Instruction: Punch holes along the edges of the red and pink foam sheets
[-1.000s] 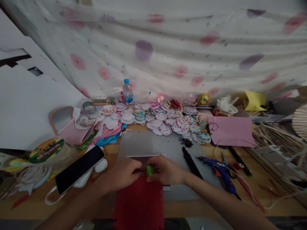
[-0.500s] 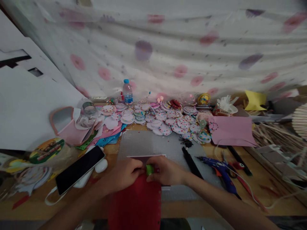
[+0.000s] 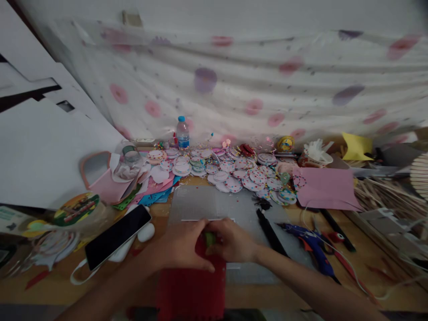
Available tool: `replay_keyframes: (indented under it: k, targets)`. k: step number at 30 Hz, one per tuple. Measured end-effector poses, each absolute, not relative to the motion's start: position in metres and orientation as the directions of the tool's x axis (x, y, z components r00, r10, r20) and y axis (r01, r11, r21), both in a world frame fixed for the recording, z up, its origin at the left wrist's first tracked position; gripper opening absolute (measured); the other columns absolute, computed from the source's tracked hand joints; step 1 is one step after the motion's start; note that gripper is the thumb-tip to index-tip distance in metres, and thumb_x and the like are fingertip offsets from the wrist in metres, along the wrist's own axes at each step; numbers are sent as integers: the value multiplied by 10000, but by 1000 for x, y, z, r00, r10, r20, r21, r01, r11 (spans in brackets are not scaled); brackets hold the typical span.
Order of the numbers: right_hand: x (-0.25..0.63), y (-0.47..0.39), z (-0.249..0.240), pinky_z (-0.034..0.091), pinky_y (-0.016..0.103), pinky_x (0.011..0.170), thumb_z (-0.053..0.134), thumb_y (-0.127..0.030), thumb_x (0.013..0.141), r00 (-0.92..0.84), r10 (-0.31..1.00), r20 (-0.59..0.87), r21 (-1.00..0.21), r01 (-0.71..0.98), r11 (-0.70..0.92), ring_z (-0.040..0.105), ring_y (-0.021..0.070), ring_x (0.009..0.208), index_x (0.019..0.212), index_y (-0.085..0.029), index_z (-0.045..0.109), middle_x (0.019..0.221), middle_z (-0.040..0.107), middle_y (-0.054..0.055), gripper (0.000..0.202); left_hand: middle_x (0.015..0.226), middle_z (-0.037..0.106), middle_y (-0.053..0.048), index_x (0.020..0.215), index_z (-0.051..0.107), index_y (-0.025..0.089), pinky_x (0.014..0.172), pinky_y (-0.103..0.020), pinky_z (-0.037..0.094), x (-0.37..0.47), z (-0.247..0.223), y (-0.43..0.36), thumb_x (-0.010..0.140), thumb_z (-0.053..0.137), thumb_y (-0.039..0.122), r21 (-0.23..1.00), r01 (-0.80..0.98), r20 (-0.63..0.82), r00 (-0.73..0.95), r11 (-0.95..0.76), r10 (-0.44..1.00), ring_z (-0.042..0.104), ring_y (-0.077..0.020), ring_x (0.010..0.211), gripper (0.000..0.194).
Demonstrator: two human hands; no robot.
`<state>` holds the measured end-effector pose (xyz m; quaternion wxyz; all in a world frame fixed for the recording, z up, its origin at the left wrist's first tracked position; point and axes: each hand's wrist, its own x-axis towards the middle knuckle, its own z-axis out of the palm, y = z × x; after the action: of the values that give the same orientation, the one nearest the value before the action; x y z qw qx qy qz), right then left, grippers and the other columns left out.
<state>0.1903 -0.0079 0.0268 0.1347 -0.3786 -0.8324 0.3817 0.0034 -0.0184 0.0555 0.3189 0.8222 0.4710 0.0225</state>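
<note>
A red sheet lies at the near edge of the grey mat, partly over it. My right hand is closed round a small green object above the top of the sheet. My left hand rests at the sheet's upper left, thumb stretched apart from the fingers, with nothing seen between them. Its fingertips are near those of my right hand. Part of a flat piece with a white edge shows behind both hands.
Decorated round discs pile up behind the mat. A phone lies left. A black tool, a blue glue gun with a cable and a pink sheet are on the right. A bottle stands behind.
My left hand has opened its thumb away from its fingers and turned over the red sheet. My right hand keeps the green object. The camera view has shifted slightly.
</note>
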Motion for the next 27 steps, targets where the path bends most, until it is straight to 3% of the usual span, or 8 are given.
replay_keyframes:
  k: [5, 10, 17, 23, 27]
  targets:
    - [187, -9, 28, 317, 198, 545, 598, -133, 645, -660, 749, -61, -696, 566, 442, 476, 109, 597, 809, -171, 626, 679, 604, -21, 171, 1007, 675, -79, 1070, 555, 209, 721, -325, 433, 12, 44, -22, 631, 742, 429, 549, 773, -228, 503, -317, 834, 621, -300, 925, 525]
    - [183, -13, 25, 322, 209, 576, 581, -130, 632, -657, 753, -47, -706, 555, 440, 464, 118, 611, 806, -180, 642, 675, 593, -23, 191, 1040, 674, -63, 1106, 554, 224, 760, -317, 430, 7, 33, -26, 651, 735, 433, 597, 719, -155, 537, -354, 829, 618, -283, 956, 532]
    - [176, -14, 24, 329, 237, 618, 616, -178, 661, -633, 774, -39, -728, 548, 412, 467, 124, 606, 822, -179, 657, 651, 577, -23, 166, 1033, 675, -89, 1090, 577, 209, 741, -320, 427, -7, 38, -23, 622, 739, 508, 550, 739, -169, 555, -389, 815, 610, -305, 951, 579]
    - [185, -10, 18, 375, 224, 592, 654, -325, 717, -610, 787, -98, -857, 454, 246, 504, 128, 657, 805, -156, 617, 711, 587, -9, 194, 811, 677, -33, 844, 647, 192, 630, -251, 381, -25, 42, -26, 783, 609, 319, 581, 724, -156, 547, -372, 822, 614, -212, 783, 146]
    - [196, -8, 15, 428, 233, 616, 445, -513, 862, -595, 793, -133, -923, 367, 120, 555, 134, 708, 904, -152, 571, 795, 610, 29, 385, 716, 628, 10, 822, 634, 179, 581, -213, 361, -37, 36, -31, 805, 554, 275, 630, 704, -153, 528, -329, 836, 567, -148, 674, 126]
